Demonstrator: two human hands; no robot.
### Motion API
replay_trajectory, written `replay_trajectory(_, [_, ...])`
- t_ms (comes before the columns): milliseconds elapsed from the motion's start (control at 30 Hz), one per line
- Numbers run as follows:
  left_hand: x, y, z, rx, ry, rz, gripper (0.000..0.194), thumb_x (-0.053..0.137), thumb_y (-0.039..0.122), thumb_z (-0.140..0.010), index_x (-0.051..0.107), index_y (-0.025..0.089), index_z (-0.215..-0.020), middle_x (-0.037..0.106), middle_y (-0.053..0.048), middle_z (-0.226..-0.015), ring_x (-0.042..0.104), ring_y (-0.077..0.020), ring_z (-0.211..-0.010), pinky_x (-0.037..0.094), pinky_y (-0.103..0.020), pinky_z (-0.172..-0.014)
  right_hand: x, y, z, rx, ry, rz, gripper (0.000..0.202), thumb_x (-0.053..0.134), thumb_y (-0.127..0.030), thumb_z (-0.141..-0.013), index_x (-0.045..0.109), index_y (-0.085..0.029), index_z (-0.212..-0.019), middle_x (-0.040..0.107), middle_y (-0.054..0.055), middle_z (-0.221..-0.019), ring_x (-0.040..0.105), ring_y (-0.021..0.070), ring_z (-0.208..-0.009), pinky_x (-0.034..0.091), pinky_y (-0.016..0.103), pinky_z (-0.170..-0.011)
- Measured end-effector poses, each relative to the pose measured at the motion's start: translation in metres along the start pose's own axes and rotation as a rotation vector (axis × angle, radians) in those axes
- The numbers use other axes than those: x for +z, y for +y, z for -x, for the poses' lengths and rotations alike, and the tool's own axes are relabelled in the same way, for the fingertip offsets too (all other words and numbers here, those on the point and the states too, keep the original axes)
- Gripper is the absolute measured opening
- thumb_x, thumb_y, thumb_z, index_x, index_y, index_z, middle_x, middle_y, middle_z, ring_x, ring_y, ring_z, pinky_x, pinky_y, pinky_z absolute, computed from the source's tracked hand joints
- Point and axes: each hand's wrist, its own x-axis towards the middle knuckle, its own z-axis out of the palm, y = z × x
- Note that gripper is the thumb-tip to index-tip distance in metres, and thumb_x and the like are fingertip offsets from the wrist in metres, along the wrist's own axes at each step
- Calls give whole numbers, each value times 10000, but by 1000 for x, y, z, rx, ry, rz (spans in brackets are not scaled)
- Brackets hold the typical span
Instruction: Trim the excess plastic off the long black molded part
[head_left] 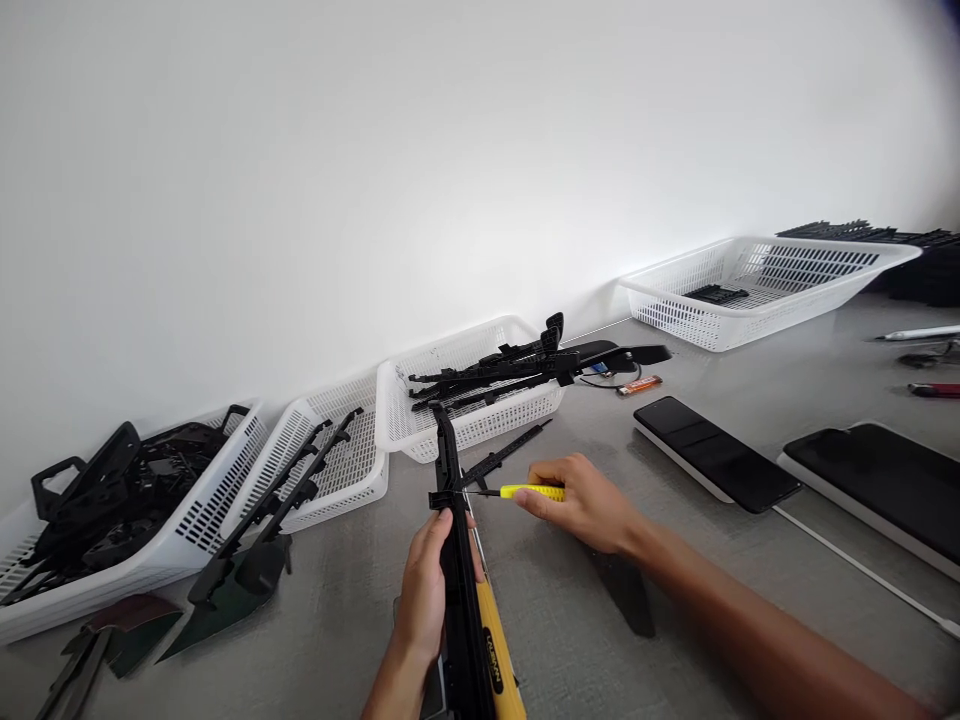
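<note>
My left hand (pixel 427 580) grips a long black plastic strip (pixel 459 610) that runs upward from the bottom edge. Beside the strip lies another tool with a yellow handle (pixel 499 650) and a thin metal shaft; whether my left fingers also hold it is unclear. My right hand (pixel 581 503) is closed around a small tool with a bright yellow handle (pixel 532 493) and a thin dark tip. That tip points left and meets, or nearly meets, the strip's bracket-like side piece. Behind it, a narrow black part (pixel 506 455) lies on the table.
White perforated baskets stand along the wall: one heaped with black parts (pixel 180 520), one with long strips (pixel 337 490), one under more strips (pixel 390 420), one at right (pixel 720 325). A phone (pixel 712 450), a tablet-like device (pixel 885 485) and a white cable (pixel 862 570) lie right.
</note>
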Motion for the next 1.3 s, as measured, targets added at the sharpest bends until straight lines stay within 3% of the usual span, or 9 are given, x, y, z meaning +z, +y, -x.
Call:
replay_trajectory(400, [0,2,0,-25,4,12,501,667,693,-911,688,195,-956,612,6,-555,476,-143,-490,364,-244,-479,0,2,-1,18,-38,-14,676,531,-797,-960,451,-194,-664,385,-31,-648,339,115,-618,204,303,-579])
replay_trajectory(733, [3,1,0,9,-42,19,483,649,673,-955,701,195,-997,637,-6,-591,526,-148,-570,450,-224,-580,6,-7,1,-7,-38,10,699,478,-824,-965,437,-195,-664,375,-29,-644,330,110,-611,202,310,-582])
replay_trajectory(900, [4,2,2,20,-83,19,515,643,689,-958,705,183,-1031,630,-6,-596,511,-156,-534,442,-246,-525,9,-12,3,-25,-44,-23,718,444,-847,-968,431,-194,-670,384,-27,-651,330,106,-608,204,307,-581])
replay_trajectory(1300, [4,2,2,26,-98,-56,548,638,717,-941,699,181,-1035,623,3,-579,532,-164,-540,469,-267,-566,12,-6,3,-35,-46,-56,664,517,-773,-983,444,-188,-678,380,-37,-651,332,103,-617,197,301,-591])
